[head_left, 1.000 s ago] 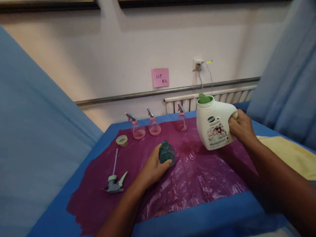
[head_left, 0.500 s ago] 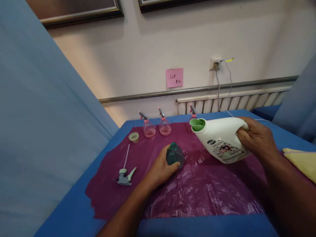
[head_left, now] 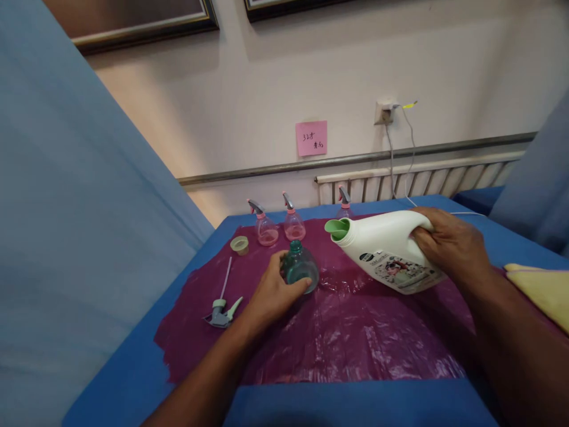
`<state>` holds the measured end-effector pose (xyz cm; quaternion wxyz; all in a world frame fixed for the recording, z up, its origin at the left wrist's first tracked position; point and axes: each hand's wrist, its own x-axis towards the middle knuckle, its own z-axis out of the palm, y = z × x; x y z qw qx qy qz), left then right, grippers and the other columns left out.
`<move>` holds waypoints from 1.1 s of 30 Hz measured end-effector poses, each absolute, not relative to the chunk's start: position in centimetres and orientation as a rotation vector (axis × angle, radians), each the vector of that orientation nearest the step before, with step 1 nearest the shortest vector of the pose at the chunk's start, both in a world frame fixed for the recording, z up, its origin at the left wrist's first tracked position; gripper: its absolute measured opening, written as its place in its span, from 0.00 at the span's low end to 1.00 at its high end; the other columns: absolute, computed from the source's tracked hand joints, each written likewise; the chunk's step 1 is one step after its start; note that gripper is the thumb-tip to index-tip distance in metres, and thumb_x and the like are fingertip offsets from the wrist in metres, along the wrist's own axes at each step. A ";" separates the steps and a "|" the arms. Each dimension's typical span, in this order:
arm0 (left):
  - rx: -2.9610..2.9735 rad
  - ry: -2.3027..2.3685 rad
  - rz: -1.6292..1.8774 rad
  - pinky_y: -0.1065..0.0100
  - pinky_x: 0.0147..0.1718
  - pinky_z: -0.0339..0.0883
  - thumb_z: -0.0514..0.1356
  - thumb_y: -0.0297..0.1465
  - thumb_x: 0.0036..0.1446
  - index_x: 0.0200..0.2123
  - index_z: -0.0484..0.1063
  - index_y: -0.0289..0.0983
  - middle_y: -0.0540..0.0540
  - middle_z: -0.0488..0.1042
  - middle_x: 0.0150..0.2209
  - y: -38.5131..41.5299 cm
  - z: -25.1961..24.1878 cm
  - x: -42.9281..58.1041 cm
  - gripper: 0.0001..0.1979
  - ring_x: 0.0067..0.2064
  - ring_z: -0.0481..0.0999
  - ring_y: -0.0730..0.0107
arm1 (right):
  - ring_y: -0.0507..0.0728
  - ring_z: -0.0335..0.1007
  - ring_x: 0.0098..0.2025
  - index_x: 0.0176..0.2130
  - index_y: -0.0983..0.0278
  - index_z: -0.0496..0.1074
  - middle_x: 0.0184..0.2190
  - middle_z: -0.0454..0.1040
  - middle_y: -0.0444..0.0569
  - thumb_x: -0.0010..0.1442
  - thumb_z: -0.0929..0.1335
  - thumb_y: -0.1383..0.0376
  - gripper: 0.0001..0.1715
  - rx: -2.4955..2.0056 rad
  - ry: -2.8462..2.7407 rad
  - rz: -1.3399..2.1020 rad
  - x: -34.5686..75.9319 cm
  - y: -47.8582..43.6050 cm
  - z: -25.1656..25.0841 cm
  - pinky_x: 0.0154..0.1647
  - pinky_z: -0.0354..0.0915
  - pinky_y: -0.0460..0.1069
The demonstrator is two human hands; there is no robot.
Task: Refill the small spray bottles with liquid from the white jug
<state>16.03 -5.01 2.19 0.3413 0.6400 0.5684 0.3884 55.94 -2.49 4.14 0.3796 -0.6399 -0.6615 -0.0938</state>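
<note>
My left hand (head_left: 278, 290) is wrapped round a green see-through spray bottle (head_left: 306, 268) with its top off. The bottle's neck points up and a little back, and its body is at the level of the purple sheet. In my right hand (head_left: 448, 237) is a white jug (head_left: 386, 252), gripped by its handle and tilted left. Its green spout (head_left: 338, 228) is to the right of the bottle's neck, apart from it. No stream of liquid shows between them. A grey and pale green spray head (head_left: 221, 314) with its tube lies left of my left forearm.
Three spray bottles with pink collars, one of them a clear bottle (head_left: 267, 232), stand at the back. A small cup-like cap (head_left: 240, 244) sits left of them. Purple plastic sheet (head_left: 347, 350) covers the blue table (head_left: 267, 409). A yellow cloth (head_left: 542, 293) lies at right.
My left hand and the green bottle have shifted left and slightly back, the bottle turning more upright. My right hand has brought the jug left.
</note>
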 end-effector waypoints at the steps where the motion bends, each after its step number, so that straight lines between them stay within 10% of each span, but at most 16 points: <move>1: 1.699 1.491 1.010 0.49 0.63 0.76 0.74 0.39 0.58 0.69 0.65 0.42 0.38 0.81 0.61 -5.1 3.2 15.6 0.39 0.62 0.82 0.48 | 0.68 0.82 0.53 0.58 0.53 0.83 0.52 0.87 0.53 0.72 0.66 0.57 0.22 -1.636 -1.709 -0.250 55.8 -2.5 4.2 0.46 0.66 0.58; 33: 2.531 1.562 0.645 0.39 0.70 0.69 0.69 0.35 0.62 0.75 0.64 0.45 0.37 0.73 0.70 -4.7 9.7 11.6 0.39 0.70 0.73 0.40 | 0.66 0.77 0.43 0.55 0.53 0.85 0.44 0.85 0.52 0.68 0.67 0.55 0.22 -1.692 -1.952 -0.392 52.3 -1.8 5.8 0.33 0.53 0.55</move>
